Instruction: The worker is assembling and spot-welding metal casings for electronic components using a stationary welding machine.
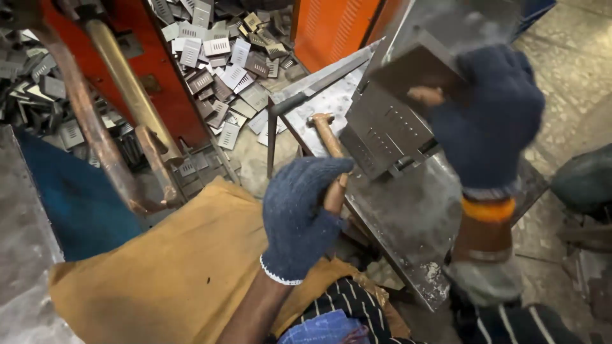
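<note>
- The left hand [299, 216], in a dark blue knit glove, has its fingers clenched around a wooden handle [330, 159] that points toward 12 o'clock.
- The right hand [488, 118], gloved alike, grips a folded grey sheet-metal part [389, 121] with punched slots, thumb on top.
- The part hangs tilted just above the steel worktop [408, 223].
- At 11 o'clock, a heap of similar metal pieces [223, 57] covers the floor.
- At 8 o'clock lies tan cloth [172, 261].

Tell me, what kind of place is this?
Most likely a small metal fabrication workshop. A heap of stamped slotted metal plates covers the floor, the gloved left hand grips a wooden-handled hammer, and the gloved right hand holds a perforated sheet-metal part on a steel workbench.
</note>
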